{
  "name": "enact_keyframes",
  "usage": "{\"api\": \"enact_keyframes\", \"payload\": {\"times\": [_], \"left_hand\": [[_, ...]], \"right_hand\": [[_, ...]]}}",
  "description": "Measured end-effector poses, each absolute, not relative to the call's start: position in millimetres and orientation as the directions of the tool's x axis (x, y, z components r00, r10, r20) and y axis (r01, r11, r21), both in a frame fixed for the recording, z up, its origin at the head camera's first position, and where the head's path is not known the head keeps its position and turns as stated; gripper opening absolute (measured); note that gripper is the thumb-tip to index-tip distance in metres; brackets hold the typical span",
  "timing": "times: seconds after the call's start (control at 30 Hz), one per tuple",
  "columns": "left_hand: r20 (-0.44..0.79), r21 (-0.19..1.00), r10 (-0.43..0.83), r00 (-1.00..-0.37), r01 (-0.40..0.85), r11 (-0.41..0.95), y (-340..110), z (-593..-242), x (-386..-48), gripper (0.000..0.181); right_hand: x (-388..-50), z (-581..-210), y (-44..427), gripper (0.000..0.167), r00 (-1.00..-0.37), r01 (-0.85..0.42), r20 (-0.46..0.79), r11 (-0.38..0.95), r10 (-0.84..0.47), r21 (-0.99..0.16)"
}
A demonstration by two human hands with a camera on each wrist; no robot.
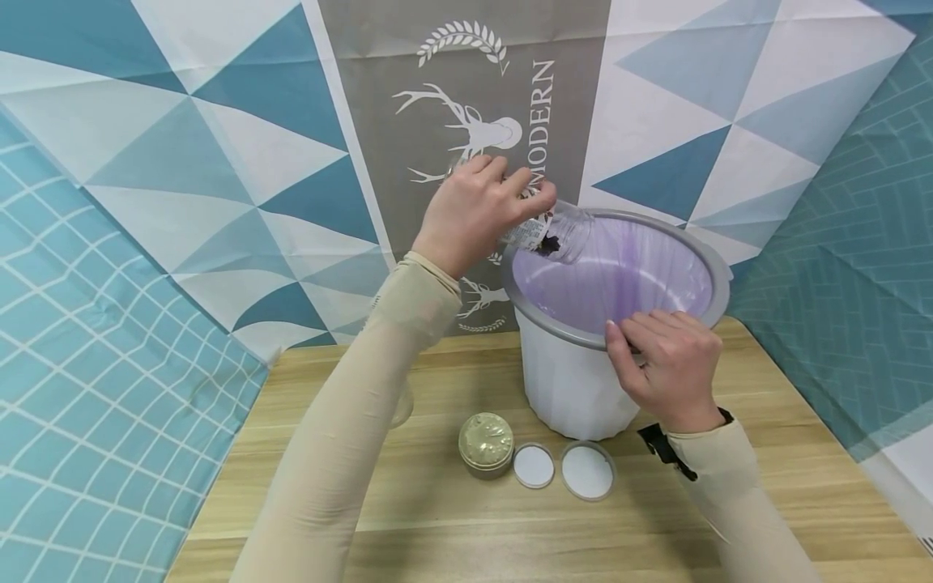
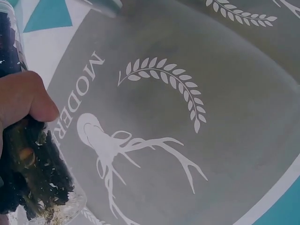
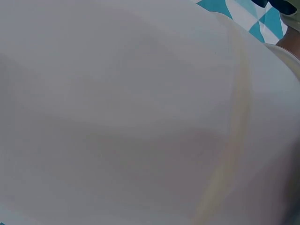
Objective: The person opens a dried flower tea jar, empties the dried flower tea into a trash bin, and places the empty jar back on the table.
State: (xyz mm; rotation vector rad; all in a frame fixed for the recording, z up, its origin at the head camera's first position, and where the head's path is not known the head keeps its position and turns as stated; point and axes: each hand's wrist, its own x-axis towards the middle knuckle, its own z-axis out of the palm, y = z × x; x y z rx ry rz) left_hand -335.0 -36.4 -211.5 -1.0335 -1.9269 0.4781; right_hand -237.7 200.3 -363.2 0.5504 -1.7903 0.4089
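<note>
My left hand point(image 1: 477, 210) grips a clear jar point(image 1: 572, 233) with a printed label and tips it sideways, its mouth over the bin. Dark, flaky pieces lie inside the jar; up close in the left wrist view, the jar point(image 2: 42, 173) shows a dark clump with paler bits, the thumb pressed on its side. A white bin point(image 1: 576, 385) with a grey rim and a purplish lining stands on the table. With curled fingers, my right hand point(image 1: 670, 364) holds the bin's near right rim. The bin's pale wall point(image 3: 117, 93) fills most of the right wrist view.
In front of the bin sit a gold-topped round container point(image 1: 486, 444) and two white discs with grey rims, a smaller disc point(image 1: 534, 466) and a larger disc point(image 1: 588, 471). Behind my left forearm, a clear rounded object point(image 1: 402, 407) is mostly hidden. Patterned cloth point(image 1: 291, 202) hangs behind the table.
</note>
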Motion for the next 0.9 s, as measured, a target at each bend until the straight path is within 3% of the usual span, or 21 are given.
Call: {"api": "enact_keyframes", "payload": {"times": [0.7,0.9], "left_hand": [[0.539,-0.698,0.815,-0.212,0.429,0.573,-32.3,-215.0,-333.2,0.051],[0.526,-0.703,0.819,-0.229,0.425,0.57,-31.4,-213.7,-332.8,0.051]], "right_hand": [[-237.1,-363.5,199.4,0.057,-0.221,-0.562,0.964,0.827,-0.148,-0.002],[-237.1,-363.6,199.9,0.057,-0.225,-0.561,0.962,0.828,-0.153,0.001]]}}
